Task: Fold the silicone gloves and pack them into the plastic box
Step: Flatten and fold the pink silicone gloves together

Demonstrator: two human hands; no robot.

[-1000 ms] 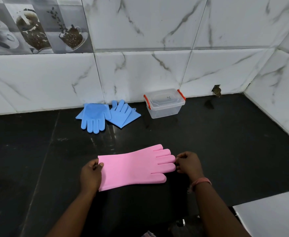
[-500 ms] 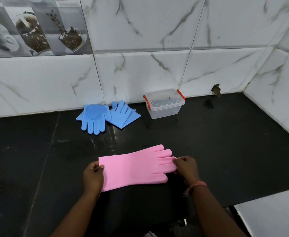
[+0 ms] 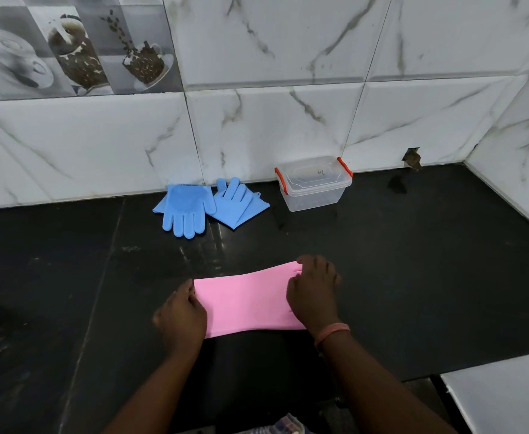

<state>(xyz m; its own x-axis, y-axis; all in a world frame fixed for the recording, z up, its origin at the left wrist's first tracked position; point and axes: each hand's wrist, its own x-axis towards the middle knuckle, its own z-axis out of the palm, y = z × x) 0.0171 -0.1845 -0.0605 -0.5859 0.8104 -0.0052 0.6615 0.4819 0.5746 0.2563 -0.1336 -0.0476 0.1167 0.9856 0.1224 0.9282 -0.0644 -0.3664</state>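
Observation:
A pink silicone glove (image 3: 244, 303) lies flat on the black counter, cuff to the left. My left hand (image 3: 180, 321) pinches the cuff edge. My right hand (image 3: 314, 294) covers the glove's finger end and grips it; the fingers are hidden under the hand. Two blue silicone gloves (image 3: 206, 205) lie by the back wall, one with its bristled palm up, the other folded beside it. The clear plastic box (image 3: 314, 184) with orange clips stands to their right against the wall, lid on.
The black counter (image 3: 413, 277) ends at marble wall tiles behind and on the right. A white surface (image 3: 504, 399) sits at the lower right beyond the counter's front edge. A small hole in the wall (image 3: 412, 158) is right of the box.
My right hand has moved left over the pink glove's fingers, which were spread out and visible before. My left hand stays on the cuff.

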